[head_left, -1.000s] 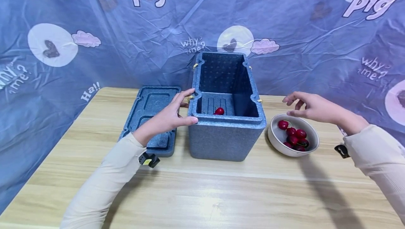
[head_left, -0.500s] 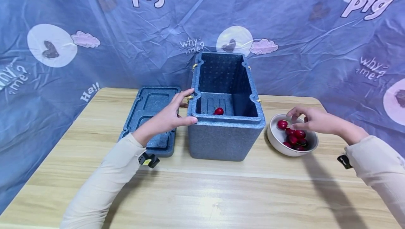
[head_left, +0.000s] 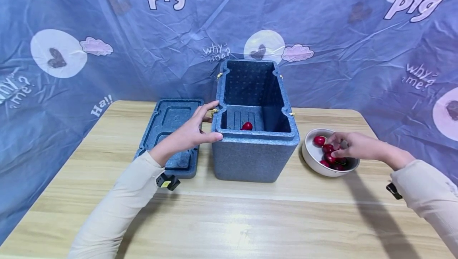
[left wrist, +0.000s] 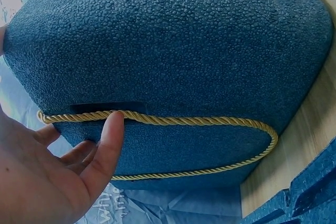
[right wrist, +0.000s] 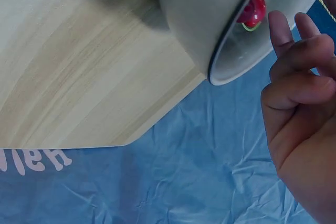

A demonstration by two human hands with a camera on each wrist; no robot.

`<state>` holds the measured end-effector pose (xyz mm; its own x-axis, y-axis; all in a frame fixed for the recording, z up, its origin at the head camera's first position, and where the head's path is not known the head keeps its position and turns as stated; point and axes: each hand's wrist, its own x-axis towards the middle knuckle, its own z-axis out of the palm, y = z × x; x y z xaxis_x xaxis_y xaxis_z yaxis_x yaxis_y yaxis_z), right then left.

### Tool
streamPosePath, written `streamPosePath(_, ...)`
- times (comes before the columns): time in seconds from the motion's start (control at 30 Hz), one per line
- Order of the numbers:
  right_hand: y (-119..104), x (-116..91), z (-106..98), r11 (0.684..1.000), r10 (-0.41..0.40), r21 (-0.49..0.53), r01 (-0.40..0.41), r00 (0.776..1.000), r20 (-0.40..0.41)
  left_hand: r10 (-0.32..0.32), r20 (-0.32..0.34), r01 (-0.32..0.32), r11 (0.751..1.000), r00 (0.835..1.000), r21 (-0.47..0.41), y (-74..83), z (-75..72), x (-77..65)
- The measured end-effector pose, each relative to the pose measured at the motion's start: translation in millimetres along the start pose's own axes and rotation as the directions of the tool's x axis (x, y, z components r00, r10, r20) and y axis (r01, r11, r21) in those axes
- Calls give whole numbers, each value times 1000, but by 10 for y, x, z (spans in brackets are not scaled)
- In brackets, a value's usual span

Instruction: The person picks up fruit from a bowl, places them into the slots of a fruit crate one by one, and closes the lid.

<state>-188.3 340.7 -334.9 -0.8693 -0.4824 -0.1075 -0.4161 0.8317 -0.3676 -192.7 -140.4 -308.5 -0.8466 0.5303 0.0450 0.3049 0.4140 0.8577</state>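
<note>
A dark blue-grey foam box [head_left: 250,161] stands lidless at the table's middle; one red cherry [head_left: 247,126] shows inside. My left hand [head_left: 186,135] rests against its left side, thumb at the front corner. In the left wrist view, the fingers lie beside a gold rope [left wrist: 210,121] on the box wall [left wrist: 184,51]. To the right, a white bowl [head_left: 309,162] contains several cherries [head_left: 319,141]. My right hand [head_left: 363,146] reaches over its rim, thumb and fingertips apart among the cherries. In the right wrist view, the bent fingers hover at the bowl's mouth.
The box's lid [head_left: 175,112] lies flat on the wooden table [head_left: 200,219], left of the box and partly under my left forearm. A printed blue cloth [head_left: 150,52] hangs right behind the table.
My right hand has come down from above the bowl to its cherries. My left hand has kept its place on the box.
</note>
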Motion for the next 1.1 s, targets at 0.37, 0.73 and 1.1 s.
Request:
streamPosePath(0.37, 27, 35, 43, 999, 25, -23, -22, 994, 106, -12, 3, 12, 1000, 1000, -10, -9, -4, 3)
streamPosePath(0.73, 75, 67, 148, 1000, 4, -22, -1, 989, 151, -18, 8, 18, 999, 1000, -29, -11, 7, 16)
streamPosePath(1.1, 52, 89, 204, 999, 15, -42, -9, 988, 153, -15, 4, 15, 1000, 1000, -26, -14, 5, 12)
